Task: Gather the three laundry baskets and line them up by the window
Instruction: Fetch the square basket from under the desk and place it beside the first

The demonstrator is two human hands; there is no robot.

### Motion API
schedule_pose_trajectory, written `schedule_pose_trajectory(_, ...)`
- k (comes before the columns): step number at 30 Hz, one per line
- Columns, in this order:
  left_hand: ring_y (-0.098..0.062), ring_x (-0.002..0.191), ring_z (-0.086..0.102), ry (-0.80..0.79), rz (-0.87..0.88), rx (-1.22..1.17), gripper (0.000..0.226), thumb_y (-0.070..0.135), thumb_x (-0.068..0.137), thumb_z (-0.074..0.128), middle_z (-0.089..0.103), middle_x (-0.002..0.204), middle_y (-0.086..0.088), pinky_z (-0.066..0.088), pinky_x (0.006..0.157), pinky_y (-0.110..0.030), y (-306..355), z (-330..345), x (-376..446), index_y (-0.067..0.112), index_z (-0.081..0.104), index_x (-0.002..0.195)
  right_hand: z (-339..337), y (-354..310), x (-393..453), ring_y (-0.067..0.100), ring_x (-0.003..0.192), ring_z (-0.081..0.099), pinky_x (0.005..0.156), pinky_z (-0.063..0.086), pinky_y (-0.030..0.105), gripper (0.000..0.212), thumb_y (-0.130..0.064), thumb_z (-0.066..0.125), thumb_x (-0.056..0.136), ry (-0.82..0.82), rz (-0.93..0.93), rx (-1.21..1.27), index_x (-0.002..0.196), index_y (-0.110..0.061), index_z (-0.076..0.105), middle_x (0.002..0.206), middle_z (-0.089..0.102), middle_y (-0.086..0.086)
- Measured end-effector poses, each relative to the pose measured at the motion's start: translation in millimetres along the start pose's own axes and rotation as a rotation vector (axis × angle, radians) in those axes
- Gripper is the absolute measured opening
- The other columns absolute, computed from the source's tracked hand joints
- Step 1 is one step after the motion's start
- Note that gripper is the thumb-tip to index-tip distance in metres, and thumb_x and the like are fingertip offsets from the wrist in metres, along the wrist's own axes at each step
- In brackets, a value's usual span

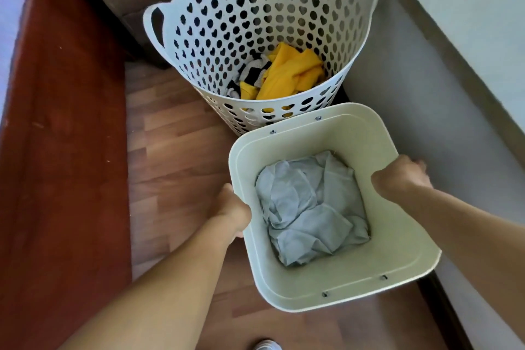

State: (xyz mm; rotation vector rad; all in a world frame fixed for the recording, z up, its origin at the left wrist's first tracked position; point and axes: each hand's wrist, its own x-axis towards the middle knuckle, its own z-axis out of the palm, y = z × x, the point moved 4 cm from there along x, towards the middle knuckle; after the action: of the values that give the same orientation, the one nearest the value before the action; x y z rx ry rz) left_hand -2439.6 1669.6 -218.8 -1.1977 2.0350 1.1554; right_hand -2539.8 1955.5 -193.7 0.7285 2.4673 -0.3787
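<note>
Wood-look laminate floor (176,179) runs down the middle of the view, with a reddish-brown wooden panel (62,136) along the left and a pale grey wall surface (426,128) on the right, topped by a lighter ledge (468,23) at the far right. On the floor at the far end stands a round white laundry basket (255,8) pierced with heart-shaped holes, with loop handles at its left and far-right rim; yellow clothing (287,77) and a black-and-white striped garment (252,71) lie in its bottom. Just near of it, overlapping its near wall in the view, is a square cream laundry basket (397,273) with rounded corners and small metal fittings on its far and near rims, close beside the grey wall. Crumpled pale grey cloth (309,207) lies in its bottom. The left hand (234,207) is closed over the left rim of the square basket, and the right hand (403,176) is closed over its right rim, fingers hidden outside the wall. Whether the basket rests on the floor cannot be told. A white shoe tip (267,345) shows at the near edge
</note>
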Motion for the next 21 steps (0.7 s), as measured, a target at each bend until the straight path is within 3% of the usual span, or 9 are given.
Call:
schedule_pose_trajectory(6, -0.032, 0.095, 0.067, 0.001, 0.001, -0.029, 0.024, 0.006, 0.086, 0.039, 0.066, 0.109, -0.009, 0.061, 0.075, -0.048, 7, 14, 6, 0.014, 0.051, 0.105, 3, 4, 20, 0.040, 0.131, 0.038, 0.106, 0.035, 0.044, 0.070, -0.021, 0.054, 0.082, 0.049, 0.017, 0.041, 0.142, 0.001, 0.026, 0.144, 0.030, 0.020)
schedule_pose_trajectory(11, -0.030, 0.108, 0.061, 0.001, 0.001, 0.052, 0.034, 0.010, 0.090, 0.050, 0.061, 0.123, -0.010, 0.054, 0.093, -0.041, 10, 13, -1, 0.014, 0.046, 0.124, 0, -6, 9, 0.034, 0.142, 0.024, 0.116, 0.024, 0.041, 0.084, -0.025, 0.055, 0.083, 0.035, -0.122, 0.117, 0.150, -0.003, 0.010, 0.156, 0.019, 0.015)
schedule_pose_trajectory(17, -0.034, 0.126, 0.049, 0.194, 0.184, 0.127, 0.063, 0.029, 0.089, 0.059, 0.043, 0.143, -0.015, 0.044, 0.101, -0.037, 60, 1, -54, 0.014, 0.033, 0.144, -28, -19, -34, 0.029, 0.130, 0.045, 0.105, 0.036, 0.035, 0.065, -0.030, 0.055, 0.088, 0.079, -0.311, 0.359, 0.145, -0.013, 0.030, 0.145, 0.044, 0.010)
schedule_pose_trajectory(21, -0.027, 0.111, 0.060, 0.220, 0.442, -0.027, 0.043, 0.027, 0.091, 0.058, 0.063, 0.116, -0.008, 0.047, 0.098, -0.038, 112, -20, -122, 0.010, 0.051, 0.130, -81, -20, -84, 0.022, 0.111, 0.058, 0.087, 0.037, 0.025, 0.054, -0.036, 0.054, 0.090, 0.159, -0.396, 0.615, 0.137, -0.014, 0.042, 0.112, 0.062, -0.002)
